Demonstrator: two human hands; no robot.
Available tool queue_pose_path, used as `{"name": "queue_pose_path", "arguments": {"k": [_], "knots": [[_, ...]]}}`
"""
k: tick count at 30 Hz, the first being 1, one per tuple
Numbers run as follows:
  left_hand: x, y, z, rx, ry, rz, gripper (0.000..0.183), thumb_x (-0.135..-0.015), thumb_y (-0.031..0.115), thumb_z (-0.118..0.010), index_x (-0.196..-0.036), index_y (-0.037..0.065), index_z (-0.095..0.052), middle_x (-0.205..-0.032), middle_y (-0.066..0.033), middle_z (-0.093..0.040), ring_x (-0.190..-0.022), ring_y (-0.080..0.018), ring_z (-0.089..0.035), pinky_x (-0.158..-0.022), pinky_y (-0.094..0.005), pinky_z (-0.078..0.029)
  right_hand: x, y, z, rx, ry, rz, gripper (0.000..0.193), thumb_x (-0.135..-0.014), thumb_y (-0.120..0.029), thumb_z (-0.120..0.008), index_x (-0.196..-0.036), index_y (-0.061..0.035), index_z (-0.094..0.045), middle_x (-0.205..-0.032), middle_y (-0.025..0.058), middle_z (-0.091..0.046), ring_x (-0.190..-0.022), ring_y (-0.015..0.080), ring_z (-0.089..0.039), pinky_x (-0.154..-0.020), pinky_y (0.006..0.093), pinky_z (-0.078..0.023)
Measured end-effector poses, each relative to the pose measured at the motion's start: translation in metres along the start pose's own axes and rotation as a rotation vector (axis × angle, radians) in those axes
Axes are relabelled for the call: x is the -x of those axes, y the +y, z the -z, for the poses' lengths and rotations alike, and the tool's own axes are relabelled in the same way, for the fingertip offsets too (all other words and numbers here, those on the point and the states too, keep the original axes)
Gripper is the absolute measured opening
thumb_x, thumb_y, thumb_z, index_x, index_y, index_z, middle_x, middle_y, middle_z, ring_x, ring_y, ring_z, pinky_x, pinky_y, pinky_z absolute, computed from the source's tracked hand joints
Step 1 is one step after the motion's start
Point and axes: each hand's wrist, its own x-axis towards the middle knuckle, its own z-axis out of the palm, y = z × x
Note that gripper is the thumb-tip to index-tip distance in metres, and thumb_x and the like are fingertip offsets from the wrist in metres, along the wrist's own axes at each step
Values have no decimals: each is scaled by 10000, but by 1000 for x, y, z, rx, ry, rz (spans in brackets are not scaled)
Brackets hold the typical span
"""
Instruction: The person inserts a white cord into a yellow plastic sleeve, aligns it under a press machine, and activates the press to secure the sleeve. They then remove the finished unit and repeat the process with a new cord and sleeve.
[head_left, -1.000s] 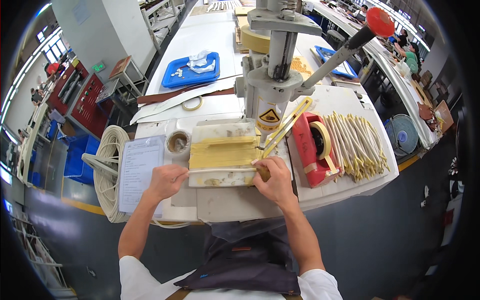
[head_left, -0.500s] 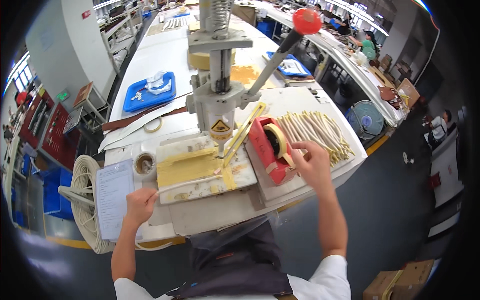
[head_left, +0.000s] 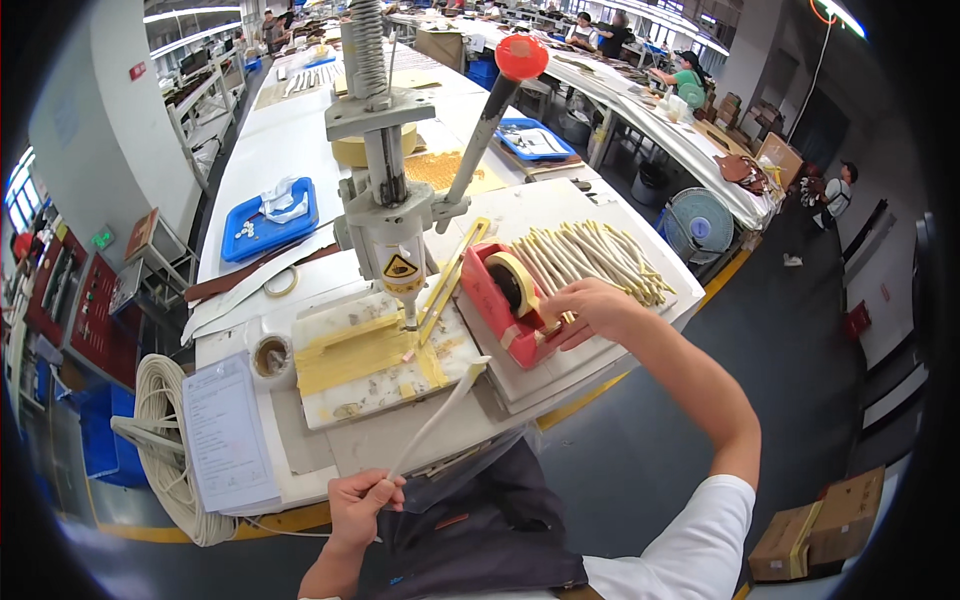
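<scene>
1. Head view: the left hand (head_left: 366, 508) is closed around one end of a white cord (head_left: 440, 413) — its other end points up, near the red tape dispenser (head_left: 487, 300).
2. The right hand (head_left: 592, 308) is at the dispenser's front; I cannot tell if its fingers pinch tape.
3. Yellow-tipped cords (head_left: 590, 262) lie just behind it.

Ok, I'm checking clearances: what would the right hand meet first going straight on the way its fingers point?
The right hand would probably meet the yellowish tape roll in the red dispenser first; depth is unclear, so they may be touching.
</scene>
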Motion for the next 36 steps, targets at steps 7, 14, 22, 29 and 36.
{"name": "queue_pose_path", "arguments": {"k": [7,14,22,29,36], "knots": [[-7,-1,-9,-30,22,88,190,-960,83,-696,-999,-96,-747,-771,-132,-708,-635,-158,-644,-598,-261,-539,20,70,-8,-434,70,257,483,-962,-226,-712,-1282,105,-563,-1218,186,-654,-973,282,-737,-887,357,-631],[-29,4,-28,-189,4,110,194,-978,120,-693,-1036,-53,-760,-794,-78,-721,-596,-82,-576,-545,-215,-455,1,123,-17,-163,296,475,252,-948,-160,-739,-758,4,-718,-1131,170,-700,-1154,192,-636,-890,315,-509],[-32,16,-45,-252,-33,131,191,-991,120,-676,-1085,-22,-760,-822,-35,-727,-612,-45,-543,-540,-203,-427,-1,121,-12,50,395,494,191,-930,-100,-739,-828,62,-736,-1024,155,-738,-916,150,-676,-753,264,-492],[-26,17,-41,-235,-76,29,239,-1019,165,-663,-1134,-32,-735,-909,-42,-734,-739,-73,-599,-653,-227,-490,56,115,-59,-87,225,575,161,-936,-68,-698,-852,65,-728,-884,140,-756,-742,156,-707,-688,269,-565],[-26,1,-55,-389,-149,-206,223,-1033,114,-622,-1184,-25,-710,-959,-79,-721,-739,-96,-660,-610,-232,-521,77,93,-162,276,-121,735,92,-899,-33,-752,-860,18,-687,-815,97,-743,-655,112,-704,-594,245,-554]]}}
